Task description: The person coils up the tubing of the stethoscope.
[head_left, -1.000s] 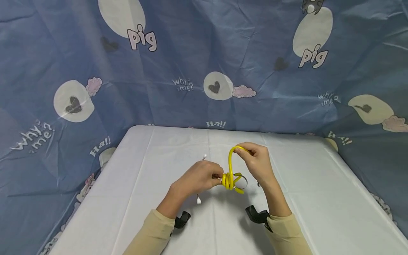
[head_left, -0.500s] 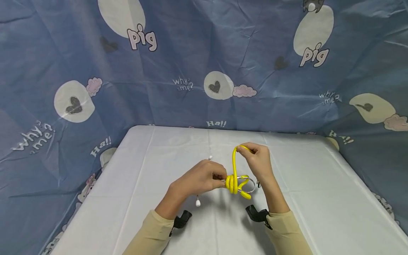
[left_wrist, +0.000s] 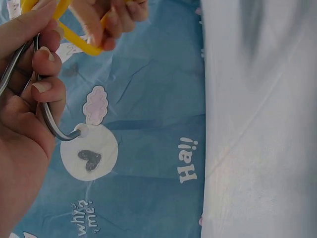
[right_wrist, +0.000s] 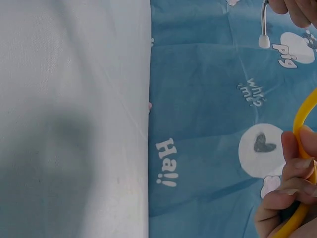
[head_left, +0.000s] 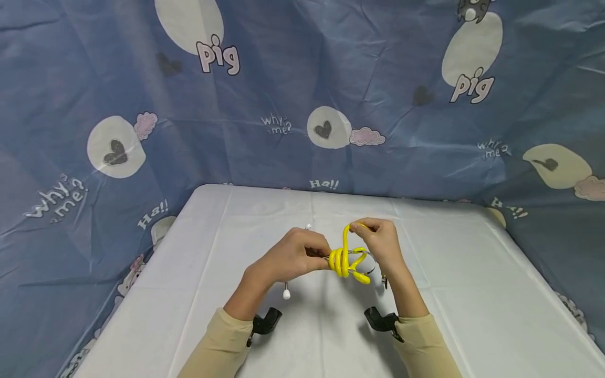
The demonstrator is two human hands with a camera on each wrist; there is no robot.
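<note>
A stethoscope with yellow tubing and shiny metal ear tubes is held up above the table. My left hand grips the ear tubes, and one white ear tip sticks out below it. Several turns of the tubing wrap around the metal beside those fingers. To the right of the wraps shows a thin metal loop. My right hand pinches the tubing where it rises in an arch from the wraps. Beneath that wrist hangs a small dark and metal piece, mostly hidden.
The white-covered table spreads under both hands. A blue printed cloth hangs behind it and along its sides. Black camera mounts sit at both wrists.
The wrapped tubing shifted right, then came back left and up a little with my left hand. My right hand has lowered slightly, so the tubing's arch is shorter.
</note>
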